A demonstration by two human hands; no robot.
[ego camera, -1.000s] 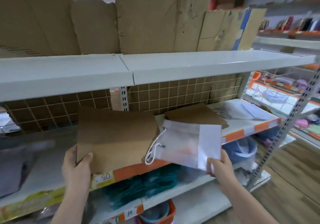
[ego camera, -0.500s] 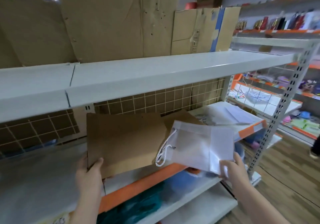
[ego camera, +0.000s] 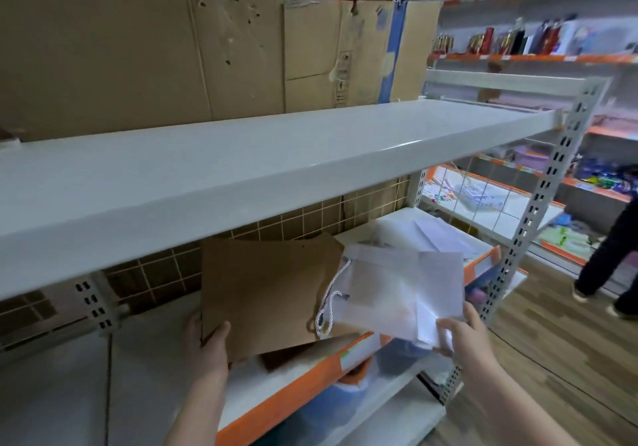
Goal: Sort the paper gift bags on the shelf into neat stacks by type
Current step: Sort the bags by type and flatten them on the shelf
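My left hand point(ego camera: 210, 345) grips the lower left corner of a flat brown paper gift bag point(ego camera: 266, 290), held tilted above the middle shelf point(ego camera: 297, 387). In my right hand point(ego camera: 462, 333) is a flat white paper gift bag point(ego camera: 390, 290) with a white rope handle point(ego camera: 329, 302), gripped at its lower right corner. The white bag overlaps the brown bag's right edge. A second brown bag point(ego camera: 276, 359) lies on the shelf beneath them, mostly hidden. More white bags point(ego camera: 428, 235) lie at the shelf's far right end.
A white upper shelf point(ego camera: 241, 176) runs just above the bags, backed by flattened cardboard point(ego camera: 172, 48). A perforated steel upright point(ego camera: 538, 210) stands at the right. A person's legs point(ego camera: 611, 248) show at the far right on the wooden floor. Blue goods point(ego camera: 345, 407) sit on the lower shelf.
The view has swung right and closer to the shelf. Both hands still hold their bags, lifted slightly with the white bag nearer the right end. A person has come into view at right.
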